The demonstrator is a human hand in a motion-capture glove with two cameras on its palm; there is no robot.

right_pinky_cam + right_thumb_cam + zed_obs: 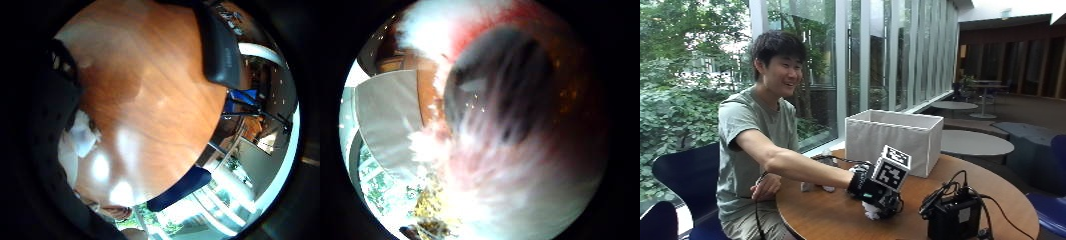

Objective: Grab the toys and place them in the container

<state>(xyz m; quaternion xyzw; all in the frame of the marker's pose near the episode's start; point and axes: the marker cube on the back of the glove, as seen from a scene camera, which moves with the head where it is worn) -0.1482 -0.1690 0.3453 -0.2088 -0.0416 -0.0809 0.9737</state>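
Here the gloved right hand (873,192), fingers around a furry toy (871,214), is near the white container (896,140)

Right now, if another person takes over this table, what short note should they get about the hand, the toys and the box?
Right hand: down on the table, grip closed around a white furry toy; fur fills the thumb side palm view.
Box: white, open top, at the table's far side; its inside is not visible.
More small toys lie near the person.
Done: toy grasped.
Left: lift it, drop it in the box, then fetch the others.

Right arm stretched forward; gloved right hand (874,196) curled, palm down.
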